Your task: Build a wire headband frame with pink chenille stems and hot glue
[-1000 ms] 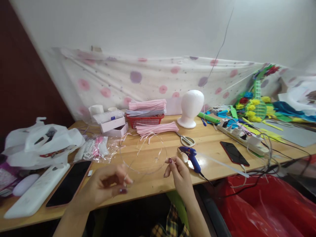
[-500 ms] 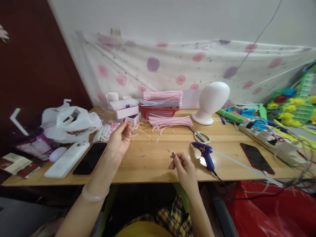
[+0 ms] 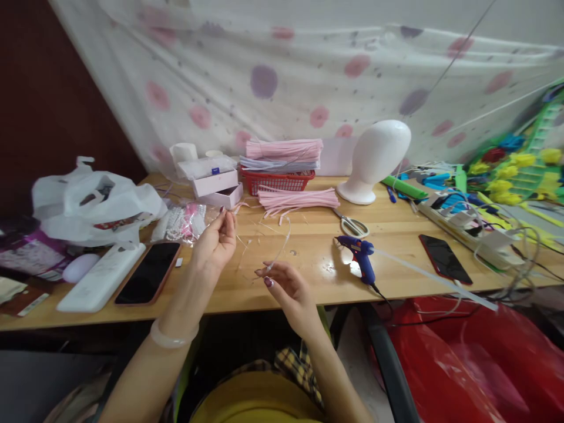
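My left hand [image 3: 217,239] is raised over the middle of the table, thumb and fingertips pinched together. What sits in that pinch is too fine to make out; faint thin threads show beside it. Lower and to the right, my right hand [image 3: 288,289] has its fingers curled, the thumb close to the index finger. A thin whitish strand [image 3: 284,244] curves down to these fingertips, seemingly caught between them. Behind the hands lies a bundle of pink fuzzy stems [image 3: 299,198]. A blue glue gun [image 3: 362,258] with a long clear glue stick rests to the right of my right hand.
Scissors [image 3: 352,225] and a white foam head [image 3: 374,158] stand behind the glue gun. A red basket [image 3: 277,183] holds more stems. Phones [image 3: 150,273] lie on both sides, and a power strip [image 3: 467,235] with cables is at right. A plastic bag [image 3: 97,205] sits left.
My right hand has moved left, closer to my left hand, and its fingertips now meet the whitish strand. The left hand stays pinched. The camera view has tilted down.
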Available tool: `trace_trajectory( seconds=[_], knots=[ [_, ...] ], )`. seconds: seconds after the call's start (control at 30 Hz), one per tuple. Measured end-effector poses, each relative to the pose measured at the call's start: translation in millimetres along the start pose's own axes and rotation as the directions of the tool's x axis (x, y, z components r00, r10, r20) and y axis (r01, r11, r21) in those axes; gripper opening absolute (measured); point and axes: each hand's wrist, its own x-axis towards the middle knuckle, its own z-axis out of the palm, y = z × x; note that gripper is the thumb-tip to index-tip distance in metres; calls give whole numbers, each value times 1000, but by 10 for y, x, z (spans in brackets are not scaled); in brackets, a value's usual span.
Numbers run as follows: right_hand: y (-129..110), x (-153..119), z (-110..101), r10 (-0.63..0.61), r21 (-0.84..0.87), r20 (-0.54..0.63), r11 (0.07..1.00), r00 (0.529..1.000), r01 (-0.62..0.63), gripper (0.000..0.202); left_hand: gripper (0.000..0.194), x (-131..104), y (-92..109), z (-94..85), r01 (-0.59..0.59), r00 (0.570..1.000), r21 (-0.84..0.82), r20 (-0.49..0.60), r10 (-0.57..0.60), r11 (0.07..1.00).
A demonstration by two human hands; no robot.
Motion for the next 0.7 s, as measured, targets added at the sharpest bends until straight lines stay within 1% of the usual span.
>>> trace_trajectory(
  seconds=[0.17, 0.3, 0.53, 0.7],
  knots=[
    [-21, -19, -11, -21, -10, -21, 1000, 1000, 21, 23, 32, -21, -33, 14, 7, 1000, 6, 10, -7, 1000],
    [-43, -23, -14, -37, 30, -60, 999, 998, 39, 21, 32, -45, -47, 16, 23, 1000, 39, 19, -23, 999],
    [-78, -18, 8, 33, 85, -160, 996, 987, -19, 25, 25, -32, -58, -32, 27, 999, 78, 44, -31, 997],
    [-35, 8, 14, 60, 137, -206, 990, 977, -31, 29, 28, -47, -44, -34, 22, 998, 115, 61, -30, 993]
  ],
)
